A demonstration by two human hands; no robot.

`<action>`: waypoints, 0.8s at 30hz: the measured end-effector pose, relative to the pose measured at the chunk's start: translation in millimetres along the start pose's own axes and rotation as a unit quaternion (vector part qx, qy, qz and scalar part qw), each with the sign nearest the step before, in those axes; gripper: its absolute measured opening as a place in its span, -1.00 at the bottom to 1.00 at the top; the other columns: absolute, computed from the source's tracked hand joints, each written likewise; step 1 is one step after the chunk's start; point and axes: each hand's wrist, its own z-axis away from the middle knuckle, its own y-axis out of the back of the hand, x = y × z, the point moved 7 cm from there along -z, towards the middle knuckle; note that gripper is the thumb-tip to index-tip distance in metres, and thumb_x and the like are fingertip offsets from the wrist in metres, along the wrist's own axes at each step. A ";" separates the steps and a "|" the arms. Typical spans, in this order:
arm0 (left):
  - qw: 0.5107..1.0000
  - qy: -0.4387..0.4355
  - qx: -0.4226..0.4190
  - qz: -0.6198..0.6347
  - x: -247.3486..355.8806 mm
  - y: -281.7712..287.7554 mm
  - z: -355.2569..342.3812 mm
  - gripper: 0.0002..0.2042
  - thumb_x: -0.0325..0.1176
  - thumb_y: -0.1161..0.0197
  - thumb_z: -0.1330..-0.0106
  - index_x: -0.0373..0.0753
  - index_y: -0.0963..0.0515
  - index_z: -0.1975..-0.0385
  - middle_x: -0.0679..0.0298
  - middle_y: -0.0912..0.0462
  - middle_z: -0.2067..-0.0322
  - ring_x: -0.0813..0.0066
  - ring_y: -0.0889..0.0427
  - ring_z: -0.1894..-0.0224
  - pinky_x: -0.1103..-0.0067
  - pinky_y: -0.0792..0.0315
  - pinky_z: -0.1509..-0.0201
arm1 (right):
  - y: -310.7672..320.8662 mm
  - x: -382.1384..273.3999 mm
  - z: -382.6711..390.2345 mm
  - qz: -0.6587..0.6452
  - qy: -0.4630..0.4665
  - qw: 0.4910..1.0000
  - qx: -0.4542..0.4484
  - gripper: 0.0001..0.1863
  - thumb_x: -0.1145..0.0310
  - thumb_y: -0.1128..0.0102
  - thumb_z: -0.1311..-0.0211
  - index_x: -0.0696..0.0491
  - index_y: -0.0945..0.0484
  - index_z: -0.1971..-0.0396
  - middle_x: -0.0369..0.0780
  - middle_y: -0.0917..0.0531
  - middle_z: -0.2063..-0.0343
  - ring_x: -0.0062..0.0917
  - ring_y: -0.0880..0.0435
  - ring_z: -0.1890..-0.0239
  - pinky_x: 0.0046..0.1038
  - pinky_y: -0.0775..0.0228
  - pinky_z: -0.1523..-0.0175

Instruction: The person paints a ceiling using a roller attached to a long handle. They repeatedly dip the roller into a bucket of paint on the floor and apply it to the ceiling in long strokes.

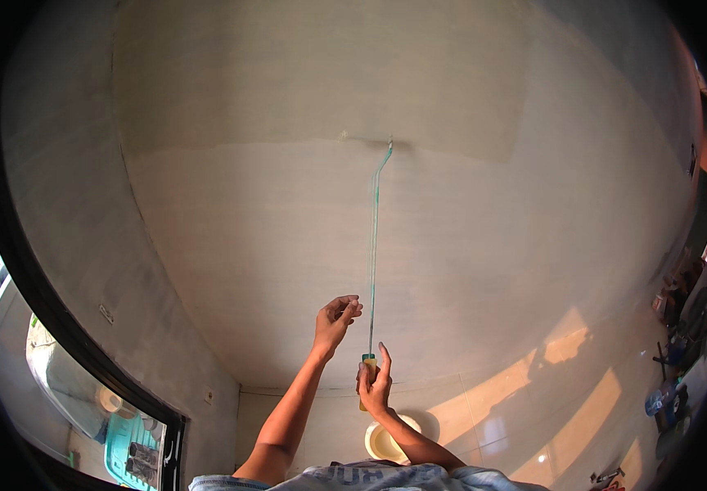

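My right hand (376,380) grips the yellow and green handle (369,362) of a long roller tool, with its index finger raised. Its thin green metal rod (375,245) reaches up to a roller head (390,143) at the pale wall (493,229), where a darker beige painted area (312,74) meets the lighter surface below. My left hand (337,321) is raised just left of the rod with fingers loosely bent and apart, holding nothing that I can see.
A cream round bucket (380,443) stands on the sunlit tiled floor (476,421) below my right arm. A dark-framed glass opening (67,348) is at the left, showing a turquoise plastic crate (124,446). Assorted dark items (677,360) crowd the right edge.
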 end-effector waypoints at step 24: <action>0.996 -0.087 -0.034 0.000 52.6 -68.3 1.3 -0.59 -0.22 -0.23 -0.41 -0.32 -0.45 -0.14 0.17 -0.64 0.03 0.44 -0.59 -0.01 0.47 -0.46 -0.09 | 56.3 -113.0 -191.8 -0.033 0.052 0.998 0.015 -0.35 0.16 0.02 -0.48 0.05 0.06 -0.40 -0.32 -0.47 0.68 -0.62 -0.46 0.73 -0.53 -0.31 0.65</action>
